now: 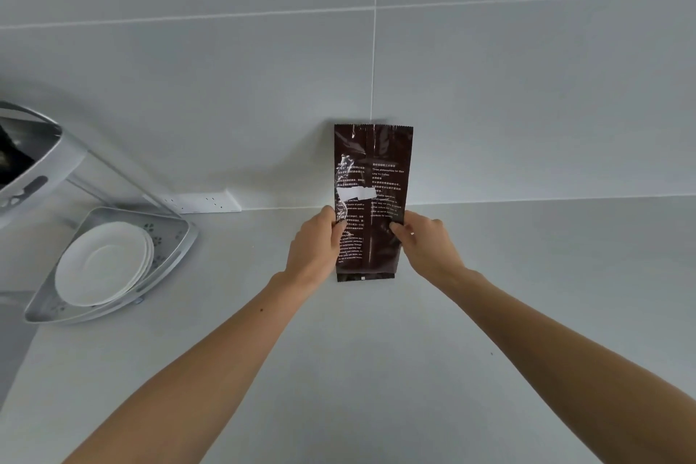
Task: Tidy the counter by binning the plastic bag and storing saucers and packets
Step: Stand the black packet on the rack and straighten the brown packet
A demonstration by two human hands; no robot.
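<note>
- Two bare forearms reach out over the pale desk (pixel 376 369).
- The left hand (pixel 312 250) grips the left edge of a dark brown packet (pixel 371 200), fingers closed on it.
- The right hand (pixel 427 241) pinches the packet's right edge, fingers closed too.
- The packet stands upright near the far wall, its bottom at the desk.
- To the left, a stack of white saucers (pixel 103 262) sits in a grey rack (pixel 177 237).
- Beyond the rack, a white power strip (pixel 205 201) lies against the tiled wall (pixel 489 68).
</note>
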